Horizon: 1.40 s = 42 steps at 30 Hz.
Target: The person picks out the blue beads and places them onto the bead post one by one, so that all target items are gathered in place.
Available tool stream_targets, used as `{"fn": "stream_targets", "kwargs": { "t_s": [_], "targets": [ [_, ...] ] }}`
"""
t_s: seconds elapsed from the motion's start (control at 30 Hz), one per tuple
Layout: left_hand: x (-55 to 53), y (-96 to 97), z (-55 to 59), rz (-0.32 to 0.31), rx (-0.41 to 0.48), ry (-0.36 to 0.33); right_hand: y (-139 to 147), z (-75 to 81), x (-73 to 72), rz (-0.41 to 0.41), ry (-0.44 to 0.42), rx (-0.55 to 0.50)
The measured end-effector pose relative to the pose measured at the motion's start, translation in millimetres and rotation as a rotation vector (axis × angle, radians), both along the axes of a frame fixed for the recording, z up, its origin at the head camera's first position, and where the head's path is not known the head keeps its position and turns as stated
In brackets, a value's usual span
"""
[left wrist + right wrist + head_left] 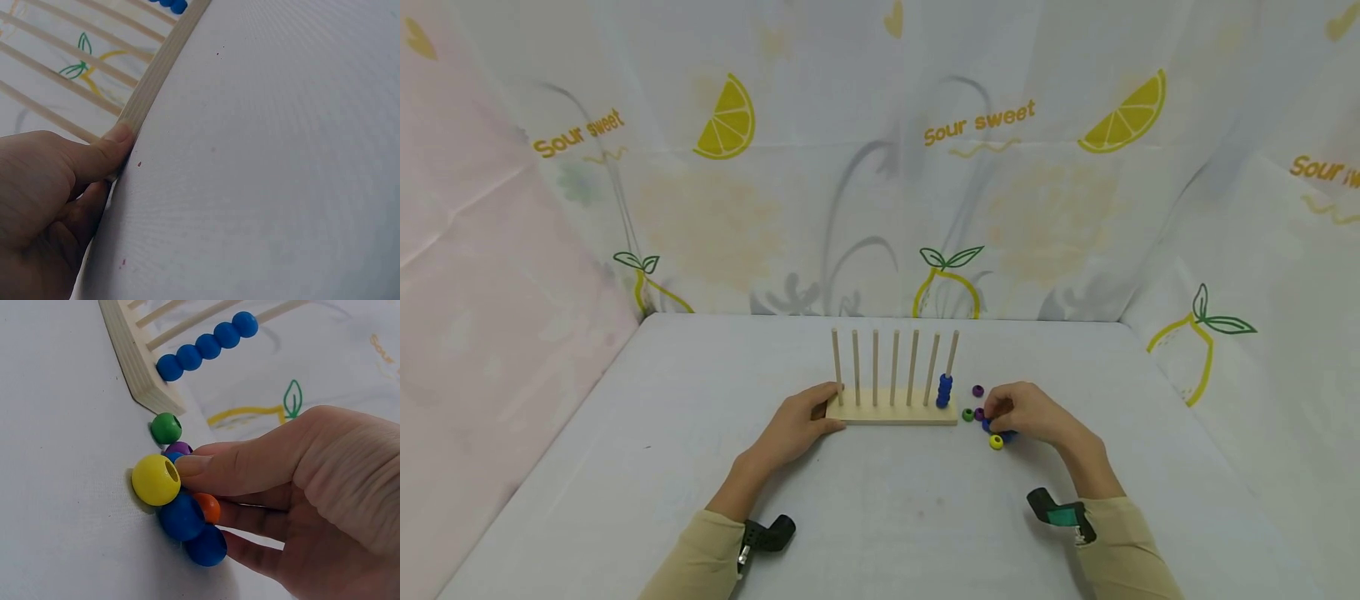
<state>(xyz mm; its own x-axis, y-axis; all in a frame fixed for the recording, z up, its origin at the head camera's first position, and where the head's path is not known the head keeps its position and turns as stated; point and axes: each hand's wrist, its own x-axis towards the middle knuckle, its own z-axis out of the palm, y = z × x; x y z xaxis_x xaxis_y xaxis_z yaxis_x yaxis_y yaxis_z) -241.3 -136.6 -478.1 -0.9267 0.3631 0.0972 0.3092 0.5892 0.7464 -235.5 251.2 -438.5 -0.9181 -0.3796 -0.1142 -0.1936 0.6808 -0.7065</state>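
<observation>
A wooden bead rack (892, 413) with a row of upright rods stands mid-table. Several blue beads (208, 346) are stacked on its rightmost rod; the other rods are bare. My left hand (797, 422) grips the left end of the base, thumb (117, 139) on its front edge. To the right of the rack, my right hand (1030, 412) is among loose beads, its thumb and forefinger pinching a blue bead (174, 457) partly hidden behind a yellow bead (155, 480). Beside the fingers lie two more blue beads (182, 517), an orange bead (209, 508) and a purple bead (180, 448).
A green bead (967, 415) lies close to the rack's right end, and another purple bead (977, 390) sits farther back. White cloth covers the table (880, 508). Behind it hangs a lemon-printed curtain (850, 208).
</observation>
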Motion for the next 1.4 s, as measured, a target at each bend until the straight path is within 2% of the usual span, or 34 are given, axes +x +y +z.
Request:
{"fn": "stream_targets", "kwargs": {
  "t_s": [0.67,1.17,1.4],
  "targets": [
    [0.0,-0.5,1.4,-0.004,0.008,0.004,-2.2,-2.4,0.9,-0.012,-0.028,-0.013],
    [0.9,-0.3,1.8,-0.009,0.011,0.000,-0.1,-2.8,-1.0,-0.026,0.001,0.044],
    [0.9,0.1,2.1,-0.004,0.003,0.001,0.5,0.4,-1.3,-0.065,0.029,0.069]
  ]
}}
